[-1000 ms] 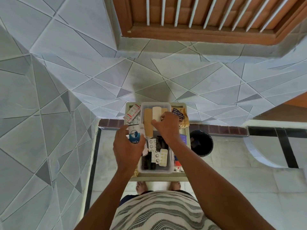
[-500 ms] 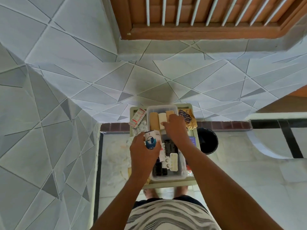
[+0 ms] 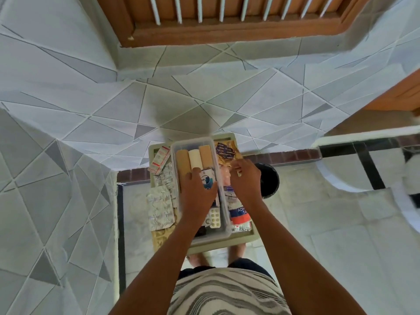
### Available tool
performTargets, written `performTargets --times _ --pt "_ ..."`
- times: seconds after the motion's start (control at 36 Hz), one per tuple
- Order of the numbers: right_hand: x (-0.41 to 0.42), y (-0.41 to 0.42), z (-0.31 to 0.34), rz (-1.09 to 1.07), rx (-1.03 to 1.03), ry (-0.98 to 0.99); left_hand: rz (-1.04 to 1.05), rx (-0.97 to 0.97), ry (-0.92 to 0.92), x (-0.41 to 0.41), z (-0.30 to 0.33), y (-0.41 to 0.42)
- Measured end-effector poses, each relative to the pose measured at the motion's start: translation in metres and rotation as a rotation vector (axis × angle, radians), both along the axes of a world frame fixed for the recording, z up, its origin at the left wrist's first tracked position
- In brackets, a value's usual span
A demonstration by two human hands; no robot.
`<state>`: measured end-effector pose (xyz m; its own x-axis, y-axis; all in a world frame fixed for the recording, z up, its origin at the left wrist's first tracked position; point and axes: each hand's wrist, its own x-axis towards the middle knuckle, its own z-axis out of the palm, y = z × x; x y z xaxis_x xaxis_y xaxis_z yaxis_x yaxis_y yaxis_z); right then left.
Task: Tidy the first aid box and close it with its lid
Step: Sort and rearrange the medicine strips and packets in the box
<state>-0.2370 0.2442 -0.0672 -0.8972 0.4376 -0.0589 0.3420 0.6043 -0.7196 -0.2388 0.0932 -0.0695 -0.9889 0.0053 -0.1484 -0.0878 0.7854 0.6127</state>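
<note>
First aid box (image 3: 221, 214): uncovered on tabletop (image 3: 223, 245), under both hands | left hand (image 3: 197, 196): grip curled round white-and-blue carton (image 3: 207, 178) inside box, bandage rolls (image 3: 195, 158) just beyond | right hand (image 3: 246, 181): grip state cannot be told, over items beside box

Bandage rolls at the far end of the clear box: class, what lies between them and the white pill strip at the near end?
In the head view, between the bandage rolls and the pill strip lies the left hand, holding a small white-and-blue box.
</note>
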Motion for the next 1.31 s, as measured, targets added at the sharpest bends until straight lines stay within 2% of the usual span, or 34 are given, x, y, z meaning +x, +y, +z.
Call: performTargets --times 0.17,0.36,0.47,0.58,0.64,0.78,1.0,1.17,1.31 --pt "0.018 0.018 -0.010 0.040 -0.055 -0.083 -0.046 0.110 0.008 0.014 -0.003 0.005" --pt "0.056 0.039 -0.009 0.185 -0.142 -0.131 -0.148 0.240 -0.204 0.019 -0.017 -0.009" --pt "0.087 0.047 -0.011 0.370 -0.220 -0.205 -0.186 0.343 -0.302 0.025 -0.022 -0.014" --pt "0.103 0.052 -0.015 0.645 -0.046 -0.332 -0.177 0.349 -0.281 0.026 -0.024 -0.015" --pt "0.105 0.052 -0.016 0.684 0.042 -0.344 -0.197 0.287 -0.239 0.027 -0.027 -0.016" --pt "0.105 0.051 -0.017 0.584 0.047 -0.290 -0.201 0.253 -0.138 0.034 -0.023 -0.019" --pt "0.105 0.046 -0.001 0.464 0.079 -0.014 -0.032 0.107 0.235 0.060 -0.002 -0.043" --pt "0.083 0.017 0.019 0.514 0.079 0.202 0.124 0.060 0.252 0.066 -0.015 -0.077" --pt "0.064 -0.014 0.026 0.696 0.034 0.095 0.241 0.035 0.125 0.063 -0.032 -0.095"
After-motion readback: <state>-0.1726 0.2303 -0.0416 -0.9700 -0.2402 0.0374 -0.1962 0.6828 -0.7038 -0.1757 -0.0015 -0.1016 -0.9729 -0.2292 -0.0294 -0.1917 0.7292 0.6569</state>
